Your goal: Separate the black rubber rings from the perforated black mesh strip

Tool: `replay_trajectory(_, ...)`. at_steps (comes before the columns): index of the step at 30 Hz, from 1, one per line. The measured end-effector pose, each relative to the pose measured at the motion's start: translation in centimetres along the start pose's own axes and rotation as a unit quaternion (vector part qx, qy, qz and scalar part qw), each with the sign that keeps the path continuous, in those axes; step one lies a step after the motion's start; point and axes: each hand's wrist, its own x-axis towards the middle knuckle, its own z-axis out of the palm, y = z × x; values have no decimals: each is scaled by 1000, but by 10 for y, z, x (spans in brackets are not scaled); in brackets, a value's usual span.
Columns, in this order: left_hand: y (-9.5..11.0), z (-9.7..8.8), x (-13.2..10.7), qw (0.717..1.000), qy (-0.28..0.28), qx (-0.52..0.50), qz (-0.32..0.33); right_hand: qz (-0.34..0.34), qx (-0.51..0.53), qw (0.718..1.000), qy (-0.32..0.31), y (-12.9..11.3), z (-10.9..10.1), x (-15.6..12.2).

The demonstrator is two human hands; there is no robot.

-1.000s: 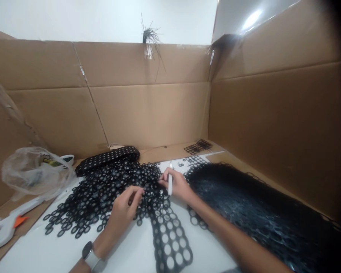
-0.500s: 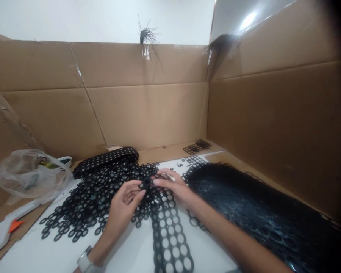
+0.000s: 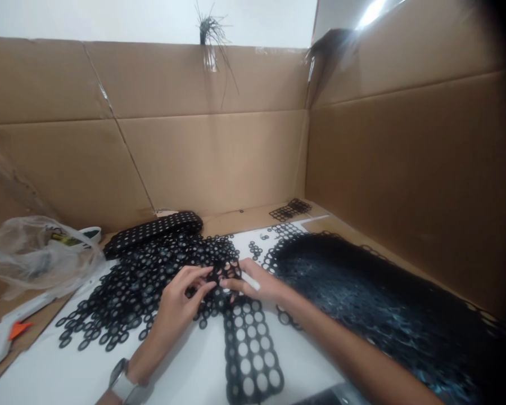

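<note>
- Left hand (image 3: 175, 304): fingers (image 3: 202, 286) curled in, tips pinching a small black ring piece (image 3: 217, 275) at the near edge of the loose pile.
- Right hand (image 3: 257, 284): fingers (image 3: 230, 283) closed on the same ring piece from the other side, a thin white stick (image 3: 250, 280) tucked along them and pointing right.
- Both sets of fingertips almost touching, right over the top end of the ring strip (image 3: 249, 351).
- Ring strip: black, several holes wide, lying flat on the white sheet (image 3: 185, 377) and running toward the near edge.
- Loose black rings (image 3: 139, 281) heaped left of and behind the hands, thinning out to single rings at the near left.
- Folded black perforated band (image 3: 154, 230) at the far edge of that heap.
- Large dark mat of joined rings (image 3: 362, 304) spread to the right of the right forearm, reaching toward the right cardboard wall (image 3: 405, 169).
- Small ring patch (image 3: 290, 209) on bare cardboard near the far corner.
- Watch (image 3: 120, 382) on the left wrist.
- Clear plastic bag (image 3: 29, 256) at far left, with a white cup (image 3: 88, 232) just behind it.
- White glue gun (image 3: 8, 332) with an orange trigger at the near left, on the cardboard floor beside the sheet.
- Cardboard back wall (image 3: 194, 140), a tuft of black strands (image 3: 208, 28) sticking up over its top edge.
</note>
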Motion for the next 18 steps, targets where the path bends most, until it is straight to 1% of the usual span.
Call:
replay_trajectory(2, 1, -2, 0, 1000, -6, 12, 16, -18, -66, 998, 10, 2, 0, 0)
replay_trajectory(4, 1, -3, 0, 1000, -21, 13, 12, -35, -123, 991, 28, 2, 1, 0)
replay_trajectory(7, -1, -2, -1, 999, -43, -7, -21, -44, -186, 980, 55, 0, 3, 0)
replay_trajectory(10, -2, -2, -1, 997, -46, -28, -55, -41, -236, 969, 62, -1, 3, -1)
replay_trajectory(14, 1, -5, 1, 996, -38, -38, -68, -39, -266, 962, 53, -4, 2, -3)
replay_trajectory(16, 3, -8, 3, 994, -51, -48, -88, -41, -267, 962, 45, -5, 2, -4)
replay_trajectory(18, 4, -10, 5, 987, -72, -71, -121, -32, -255, 965, 55, -6, 2, -5)
